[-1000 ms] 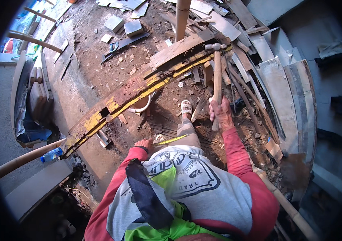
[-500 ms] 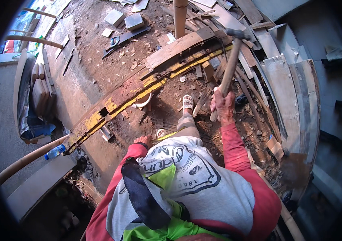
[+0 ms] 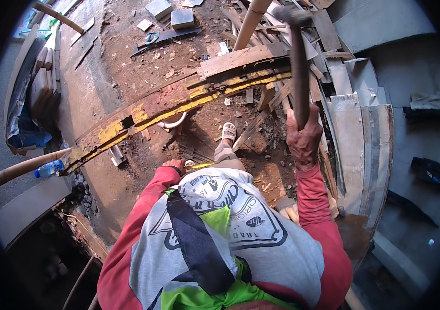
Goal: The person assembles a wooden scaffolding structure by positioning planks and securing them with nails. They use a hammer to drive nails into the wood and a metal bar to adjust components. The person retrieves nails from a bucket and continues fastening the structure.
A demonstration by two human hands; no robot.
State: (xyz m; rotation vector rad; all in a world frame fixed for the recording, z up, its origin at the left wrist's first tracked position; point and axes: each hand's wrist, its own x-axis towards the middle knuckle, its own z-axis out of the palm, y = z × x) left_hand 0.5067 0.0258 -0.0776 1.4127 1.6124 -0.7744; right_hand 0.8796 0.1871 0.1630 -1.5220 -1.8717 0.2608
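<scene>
My right hand [image 3: 304, 135] is closed round the wooden handle of a hammer [image 3: 300, 72], held raised with its head up near the far edge of the picture. Low beside my shirt front, my left hand [image 3: 175, 164] shows only in part and its fingers are hidden. Next to it a narrow yellow strip [image 3: 202, 165], like a tape measure blade, runs to the right; whether I grip it cannot be told. In front of me a long worn beam [image 3: 163, 108] with flaking yellow paint crosses from lower left to upper right. A brown board [image 3: 243, 60] rests along its far end.
A handsaw [image 3: 165, 40] lies on the dirt near two grey blocks [image 3: 182, 19]. A bamboo pole [image 3: 251, 23] rises beyond the beam, and another [image 3: 26, 168] meets its left end by a plastic bottle [image 3: 49, 169]. Planks [image 3: 349, 139] are piled at right.
My right hand and the hammer have swung up and to the right, the handle now more upright. The view has shifted a little; my left hand stays low by the yellow strip.
</scene>
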